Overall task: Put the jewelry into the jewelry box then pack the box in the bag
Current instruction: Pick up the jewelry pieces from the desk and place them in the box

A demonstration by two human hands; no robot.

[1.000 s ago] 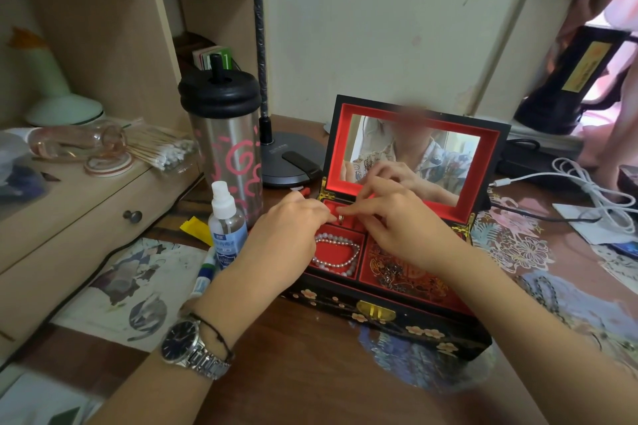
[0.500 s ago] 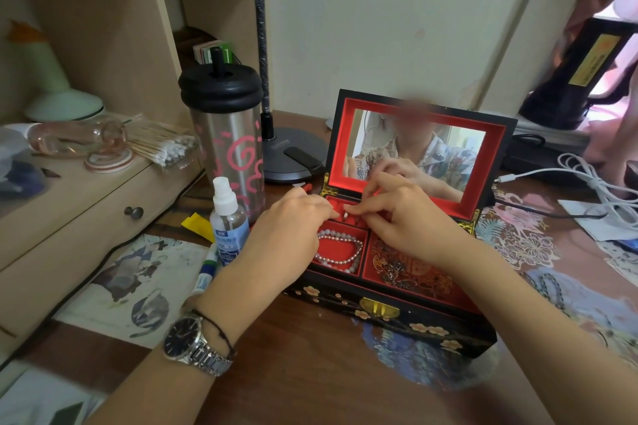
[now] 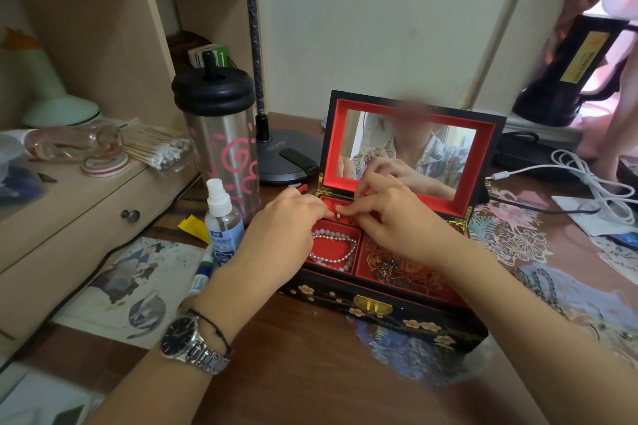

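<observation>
A black lacquered jewelry box [image 3: 383, 312] with red lining stands open on the desk, its mirrored lid upright. A pearl bracelet [image 3: 334, 248] lies in the front left compartment. My left hand [image 3: 279, 231] and my right hand [image 3: 393, 221] meet over the rear left compartment. Between their fingertips is a small ring [image 3: 338, 216], pinched by my right fingers, with my left fingertips touching beside it. A dark beaded string [image 3: 538, 283] lies on the desk to the right of the box. No bag is in view.
A steel tumbler [image 3: 221, 145] and a spray bottle [image 3: 222, 221] stand just left of the box. A lamp base [image 3: 286, 155] sits behind them. White cables [image 3: 593, 183] lie at the right. A drawer unit with cotton swabs [image 3: 155, 148] fills the left.
Both hands stay over the rear left compartment with only small finger movements around the ring. The view has shifted slightly.
</observation>
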